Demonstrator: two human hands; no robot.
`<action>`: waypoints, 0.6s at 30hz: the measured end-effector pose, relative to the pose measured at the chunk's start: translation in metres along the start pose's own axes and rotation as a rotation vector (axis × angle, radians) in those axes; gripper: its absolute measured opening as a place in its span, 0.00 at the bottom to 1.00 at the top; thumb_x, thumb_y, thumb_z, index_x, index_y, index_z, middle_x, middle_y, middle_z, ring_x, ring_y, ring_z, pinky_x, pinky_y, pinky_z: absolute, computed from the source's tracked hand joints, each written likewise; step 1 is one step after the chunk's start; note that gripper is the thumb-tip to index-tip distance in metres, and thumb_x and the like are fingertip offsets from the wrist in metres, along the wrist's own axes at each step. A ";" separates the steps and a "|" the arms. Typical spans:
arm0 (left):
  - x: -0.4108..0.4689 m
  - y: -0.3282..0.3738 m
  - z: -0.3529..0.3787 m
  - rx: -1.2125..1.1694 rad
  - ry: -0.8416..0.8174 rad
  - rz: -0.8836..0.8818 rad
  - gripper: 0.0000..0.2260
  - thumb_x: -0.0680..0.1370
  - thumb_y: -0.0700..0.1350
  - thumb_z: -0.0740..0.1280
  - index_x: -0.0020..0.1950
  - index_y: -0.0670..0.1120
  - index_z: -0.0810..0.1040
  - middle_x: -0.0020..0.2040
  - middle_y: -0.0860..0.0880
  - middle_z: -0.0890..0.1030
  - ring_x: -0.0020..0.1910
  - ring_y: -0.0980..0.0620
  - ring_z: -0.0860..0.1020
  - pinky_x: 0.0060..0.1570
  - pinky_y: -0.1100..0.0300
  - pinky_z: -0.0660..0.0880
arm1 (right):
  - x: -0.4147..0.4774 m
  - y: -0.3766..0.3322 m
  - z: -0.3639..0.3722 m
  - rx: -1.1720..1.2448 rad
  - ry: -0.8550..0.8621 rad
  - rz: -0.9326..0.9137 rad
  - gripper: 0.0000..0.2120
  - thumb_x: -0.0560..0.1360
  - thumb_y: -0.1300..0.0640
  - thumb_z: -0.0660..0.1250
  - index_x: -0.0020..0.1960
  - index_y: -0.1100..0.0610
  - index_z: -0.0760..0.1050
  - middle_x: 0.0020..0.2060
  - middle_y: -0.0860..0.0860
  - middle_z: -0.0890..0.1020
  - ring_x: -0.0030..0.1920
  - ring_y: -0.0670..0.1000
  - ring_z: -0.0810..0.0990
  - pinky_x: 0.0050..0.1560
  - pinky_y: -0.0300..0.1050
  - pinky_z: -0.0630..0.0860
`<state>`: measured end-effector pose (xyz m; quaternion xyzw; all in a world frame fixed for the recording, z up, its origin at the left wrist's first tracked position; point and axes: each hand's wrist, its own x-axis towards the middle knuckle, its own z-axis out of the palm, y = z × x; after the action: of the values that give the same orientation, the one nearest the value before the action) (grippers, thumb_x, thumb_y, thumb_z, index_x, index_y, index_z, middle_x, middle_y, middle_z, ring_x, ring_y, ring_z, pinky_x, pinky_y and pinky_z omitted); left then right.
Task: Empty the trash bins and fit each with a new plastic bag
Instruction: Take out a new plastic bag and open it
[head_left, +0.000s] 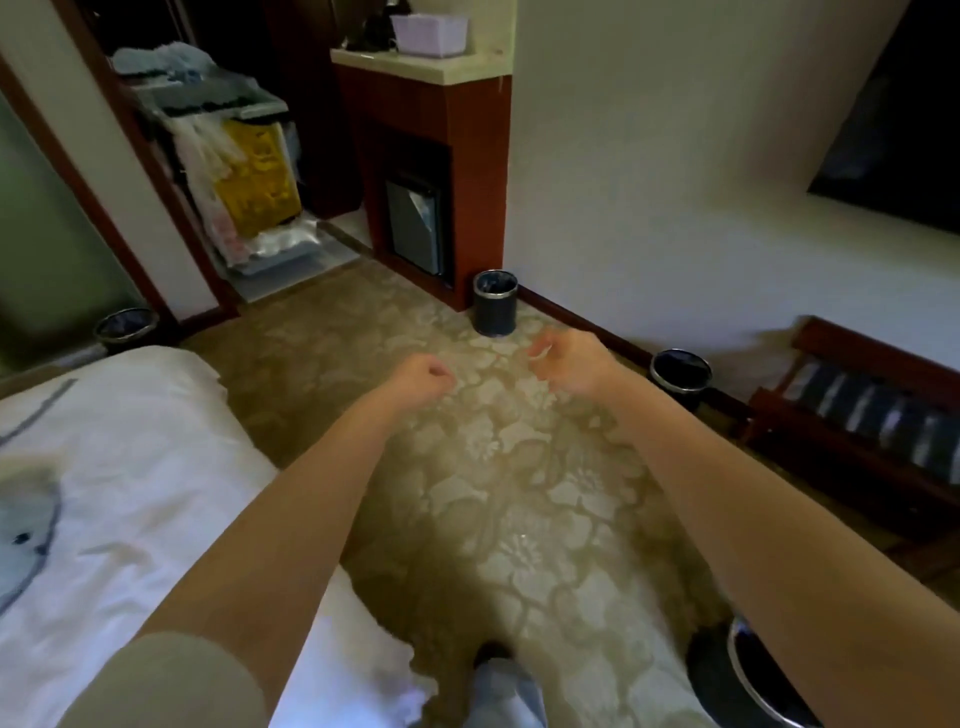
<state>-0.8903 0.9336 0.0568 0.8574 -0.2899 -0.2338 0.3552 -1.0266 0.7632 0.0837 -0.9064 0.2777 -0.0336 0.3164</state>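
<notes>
Several dark round trash bins with metal rims stand on the patterned carpet. One bin (495, 304) is at the corner of the red-brown cabinet, with a liner visible inside. A second bin (680, 375) is by the baseboard on the right, and a third bin (126, 326) is at the far left by the door frame. A fourth bin (748, 675) is at the bottom right, partly hidden by my right forearm. My left hand (427, 376) is held out over the carpet with its fingers curled and holding nothing. My right hand (569, 364) pinches a small white scrap (538, 355) at its fingertips.
A housekeeping cart (244, 171) with a yellow bag and white plastic bags stands in the doorway at the back left. A bed (104, 493) with white bedding is on my left. The cabinet (467, 156) holds a minibar. A wooden luggage rack (872, 415) is on the right.
</notes>
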 end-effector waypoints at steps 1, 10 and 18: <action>0.031 0.007 0.002 0.004 -0.016 0.002 0.09 0.78 0.41 0.66 0.57 0.41 0.79 0.51 0.46 0.78 0.55 0.48 0.77 0.51 0.60 0.71 | 0.026 0.006 -0.012 -0.027 0.024 0.002 0.12 0.77 0.52 0.65 0.60 0.53 0.77 0.56 0.52 0.80 0.54 0.53 0.80 0.54 0.46 0.76; 0.267 0.097 -0.006 0.082 -0.124 0.112 0.07 0.78 0.43 0.66 0.52 0.42 0.80 0.50 0.43 0.80 0.51 0.48 0.78 0.52 0.55 0.76 | 0.242 0.045 -0.093 -0.077 0.041 0.047 0.12 0.77 0.55 0.62 0.59 0.54 0.78 0.55 0.55 0.80 0.52 0.56 0.80 0.57 0.54 0.78; 0.447 0.054 -0.061 0.130 -0.145 -0.165 0.12 0.76 0.51 0.69 0.58 0.48 0.77 0.54 0.48 0.79 0.51 0.50 0.77 0.52 0.55 0.76 | 0.478 0.035 -0.072 0.018 -0.131 -0.069 0.03 0.78 0.57 0.64 0.50 0.53 0.75 0.47 0.55 0.83 0.48 0.57 0.82 0.53 0.53 0.80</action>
<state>-0.5480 0.6347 0.0483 0.8804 -0.2579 -0.3045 0.2563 -0.6573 0.4498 0.0651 -0.9130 0.2244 0.0126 0.3406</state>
